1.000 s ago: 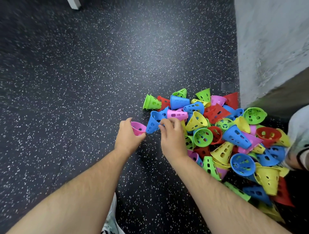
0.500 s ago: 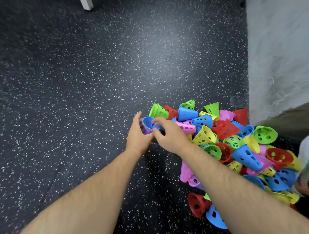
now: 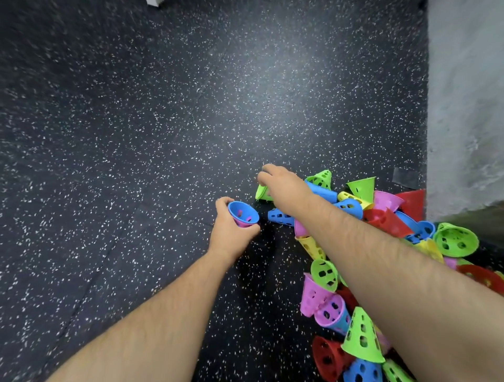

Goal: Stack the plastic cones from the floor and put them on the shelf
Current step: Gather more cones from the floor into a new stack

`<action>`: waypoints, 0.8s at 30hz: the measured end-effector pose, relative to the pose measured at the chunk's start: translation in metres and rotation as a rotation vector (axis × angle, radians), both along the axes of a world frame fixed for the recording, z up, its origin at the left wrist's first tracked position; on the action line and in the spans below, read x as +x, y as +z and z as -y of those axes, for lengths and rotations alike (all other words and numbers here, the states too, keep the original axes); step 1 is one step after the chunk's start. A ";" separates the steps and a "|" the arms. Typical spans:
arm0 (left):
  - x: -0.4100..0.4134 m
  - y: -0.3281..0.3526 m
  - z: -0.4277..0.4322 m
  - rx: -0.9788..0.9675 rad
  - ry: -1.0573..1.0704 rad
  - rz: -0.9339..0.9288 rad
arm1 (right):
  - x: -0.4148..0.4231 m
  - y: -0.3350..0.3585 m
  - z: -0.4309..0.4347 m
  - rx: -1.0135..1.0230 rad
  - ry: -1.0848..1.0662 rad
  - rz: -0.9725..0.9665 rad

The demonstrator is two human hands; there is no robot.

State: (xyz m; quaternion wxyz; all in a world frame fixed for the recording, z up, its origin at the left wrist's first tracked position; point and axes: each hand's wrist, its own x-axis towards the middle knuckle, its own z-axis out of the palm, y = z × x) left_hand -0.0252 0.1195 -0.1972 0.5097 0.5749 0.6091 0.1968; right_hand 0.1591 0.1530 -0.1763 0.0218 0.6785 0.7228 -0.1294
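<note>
My left hand (image 3: 231,231) grips a blue cone (image 3: 243,213) nested inside a pink cone (image 3: 241,224), open end facing up and right. My right hand (image 3: 283,188) reaches across to the far left edge of the pile and curls its fingers over a green cone (image 3: 262,193) lying on its side on the floor. My thumb is hidden under the hand. The pile of perforated plastic cones (image 3: 381,218) in green, blue, pink, yellow and red spreads along the right, partly hidden by my right forearm. No shelf is in view.
Dark speckled rubber floor (image 3: 136,136) fills the left and the top. A grey concrete wall (image 3: 463,109) rises on the right beside the pile. A white object's corner (image 3: 154,2) shows at the top edge.
The blue cone has gone into the pink one held in my left hand. My right hand let go of it and moved up and right onto the green cone. The view has shifted left.
</note>
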 end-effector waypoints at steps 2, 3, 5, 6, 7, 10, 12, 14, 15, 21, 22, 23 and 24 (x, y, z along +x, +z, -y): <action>0.001 -0.001 0.000 -0.012 0.006 0.028 | 0.003 -0.001 0.001 0.005 0.017 0.001; 0.002 -0.002 0.000 -0.013 0.004 0.038 | 0.004 -0.001 0.003 0.009 0.013 -0.008; 0.004 -0.003 -0.001 0.003 -0.002 0.061 | 0.007 -0.002 0.005 0.034 0.009 -0.020; 0.005 -0.003 -0.002 0.015 -0.003 0.073 | 0.009 -0.003 0.006 0.040 0.009 -0.020; 0.005 -0.002 -0.002 0.027 -0.004 0.082 | 0.011 -0.001 0.007 0.060 0.018 -0.021; 0.009 0.000 -0.005 0.042 0.004 0.116 | 0.016 0.006 0.014 0.170 -0.080 -0.143; 0.011 0.002 -0.007 0.048 0.005 0.139 | 0.015 0.019 0.024 0.268 -0.305 -0.397; 0.013 0.005 -0.007 0.065 -0.003 0.148 | 0.012 0.034 0.038 0.401 -0.439 -0.563; 0.014 0.007 -0.007 0.076 -0.014 0.150 | 0.009 0.041 0.046 0.450 -0.442 -0.599; 0.023 0.017 -0.005 0.119 -0.120 0.201 | -0.001 0.041 0.087 0.411 -0.385 -0.668; 0.025 0.017 -0.004 0.113 -0.129 0.227 | -0.003 0.036 0.092 0.361 -0.353 -0.662; 0.026 0.018 -0.002 0.109 -0.139 0.243 | -0.004 0.036 0.097 0.303 -0.324 -0.655; 0.027 0.018 0.000 0.108 -0.150 0.239 | -0.005 0.035 0.103 0.253 -0.307 -0.646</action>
